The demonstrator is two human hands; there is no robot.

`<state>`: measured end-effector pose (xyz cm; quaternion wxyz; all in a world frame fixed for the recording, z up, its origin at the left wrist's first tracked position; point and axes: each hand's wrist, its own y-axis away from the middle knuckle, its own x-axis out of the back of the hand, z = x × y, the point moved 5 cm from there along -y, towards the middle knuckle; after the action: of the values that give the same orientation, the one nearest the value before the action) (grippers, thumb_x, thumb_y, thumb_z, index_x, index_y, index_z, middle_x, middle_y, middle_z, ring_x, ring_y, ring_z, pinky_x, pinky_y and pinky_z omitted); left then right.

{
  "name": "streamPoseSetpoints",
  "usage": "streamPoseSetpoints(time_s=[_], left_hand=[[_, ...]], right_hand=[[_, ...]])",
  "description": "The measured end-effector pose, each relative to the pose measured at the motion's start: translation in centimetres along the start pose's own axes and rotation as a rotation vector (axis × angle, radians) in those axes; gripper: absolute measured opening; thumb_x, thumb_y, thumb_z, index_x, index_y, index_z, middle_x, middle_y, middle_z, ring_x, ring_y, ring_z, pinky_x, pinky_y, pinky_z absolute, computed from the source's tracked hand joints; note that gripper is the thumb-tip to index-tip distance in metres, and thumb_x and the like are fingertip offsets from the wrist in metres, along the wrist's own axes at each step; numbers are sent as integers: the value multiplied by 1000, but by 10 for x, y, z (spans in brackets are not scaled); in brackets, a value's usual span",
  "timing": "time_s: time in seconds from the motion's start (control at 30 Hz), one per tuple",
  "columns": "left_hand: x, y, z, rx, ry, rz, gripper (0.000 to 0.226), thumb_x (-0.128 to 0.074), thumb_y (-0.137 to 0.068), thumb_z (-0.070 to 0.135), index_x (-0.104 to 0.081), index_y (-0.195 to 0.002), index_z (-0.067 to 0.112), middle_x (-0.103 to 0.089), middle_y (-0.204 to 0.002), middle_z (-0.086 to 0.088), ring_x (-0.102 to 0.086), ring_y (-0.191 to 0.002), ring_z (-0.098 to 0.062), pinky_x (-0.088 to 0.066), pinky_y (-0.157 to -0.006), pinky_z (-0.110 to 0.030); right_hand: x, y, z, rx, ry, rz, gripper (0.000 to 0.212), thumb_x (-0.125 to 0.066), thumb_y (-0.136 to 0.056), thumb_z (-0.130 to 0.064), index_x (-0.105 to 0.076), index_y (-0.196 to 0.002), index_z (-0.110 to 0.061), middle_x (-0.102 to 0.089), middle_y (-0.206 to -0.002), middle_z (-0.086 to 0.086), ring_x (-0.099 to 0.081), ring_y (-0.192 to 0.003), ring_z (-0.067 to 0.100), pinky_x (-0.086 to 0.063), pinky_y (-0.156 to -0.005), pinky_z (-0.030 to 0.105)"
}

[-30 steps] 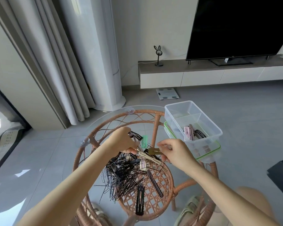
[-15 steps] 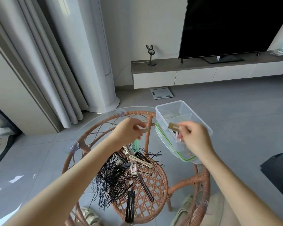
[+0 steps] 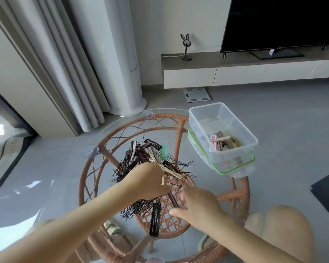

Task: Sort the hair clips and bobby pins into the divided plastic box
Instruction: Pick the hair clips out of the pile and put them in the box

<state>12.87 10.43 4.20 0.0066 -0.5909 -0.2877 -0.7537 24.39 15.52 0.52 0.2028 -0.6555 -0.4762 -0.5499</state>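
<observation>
While the pins [image 3: 141, 179] are lying in a dark tangle on the glass tabletop [image 3: 106, 130], both hands are working at the pile's near side. The left hand [image 3: 146, 180] is resting on the heap with fingers curled, and a beige clip [image 3: 169, 170] is sticking out beside its knuckles; whether it is gripping that clip I cannot tell. The right hand [image 3: 197, 206] is reaching in with fingers bent toward a dark brown clip [image 3: 172, 199], touching or nearly so; a firm grip is not showing. A black clip [image 3: 155, 219] is lying apart near the front. The box [image 3: 226, 149] is sitting on its lid [image 3: 234, 168] at the tabletop's right edge, holding clips in its near compartment.
</observation>
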Motion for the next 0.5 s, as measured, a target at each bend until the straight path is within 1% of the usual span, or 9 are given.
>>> streamPoseSetpoints(time_s=[0.07,0.1,0.13,0.2,0.27,0.33,0.4,0.43,0.5], left_hand=[[-37,19,-6,45,-5,-108,47,-53,-85,53,-47,-61,14,-44,-55,4,-37,-45,-10,-33,-41,-19],[-50,25,-6,69,12,-134,44,-55,-83,55,-49,-68,15,-46,-59,5,-38,-49,-10,-34,-43,-19],[-61,31,-5,92,46,-136,41,-58,-81,55,-52,-77,15,-50,-67,5,-42,-55,-10,-39,-48,-20],[-72,36,-4,122,119,-102,42,-63,-79,51,-55,-96,13,-56,-84,3,-49,-71,-13,-51,-66,-25],[-71,36,-5,121,137,-46,37,-61,-84,40,-55,-104,9,-53,-88,2,-47,-76,-14,-51,-75,-26],[-65,36,-6,97,141,-27,23,-57,-87,26,-57,-101,8,-50,-88,1,-46,-78,-15,-50,-76,-26],[-60,35,-9,82,156,-34,4,-55,-86,14,-57,-87,11,-51,-82,-2,-46,-72,-17,-47,-67,-25],[-58,35,-11,75,172,-34,5,-54,-84,10,-56,-80,14,-51,-77,-4,-45,-68,-18,-44,-62,-25],[-50,33,-18,54,206,-20,13,-54,-83,8,-55,-72,15,-49,-70,-6,-43,-62,-18,-43,-60,-25]], right_hand=[[-9,-7,-5,-1,7,42,30,-55,-88,-40,-56,-91,-10,-61,-85,1,-59,-78,20,-42,-60,26],[-12,-11,-6,3,4,52,21,-56,-90,-30,-57,-92,-8,-63,-90,2,-59,-80,21,-45,-63,28],[-15,-13,-8,9,9,51,14,-55,-91,-21,-58,-93,-7,-64,-94,4,-59,-81,21,-46,-65,29],[-14,-14,-9,12,36,72,8,-54,-91,-17,-54,-88,-9,-60,-90,1,-57,-80,20,-40,-63,27],[-2,-16,-9,21,16,164,8,-50,-92,-19,-51,-88,-12,-54,-84,2,-50,-75,18,-33,-59,23],[12,-25,-7,27,-47,261,14,-47,-93,-16,-52,-100,-5,-61,-87,8,-47,-69,16,-29,-49,16],[21,-39,-8,46,-93,298,14,-45,-94,-10,-50,-104,-2,-66,-92,13,-53,-66,16,-35,-48,12],[23,-46,-9,58,-95,289,11,-46,-94,-6,-48,-104,-3,-67,-93,15,-58,-68,19,-39,-51,17],[20,-60,-13,76,-54,256,14,-46,-91,-1,-46,-105,-6,-68,-95,18,-65,-77,29,-39,-53,27]])
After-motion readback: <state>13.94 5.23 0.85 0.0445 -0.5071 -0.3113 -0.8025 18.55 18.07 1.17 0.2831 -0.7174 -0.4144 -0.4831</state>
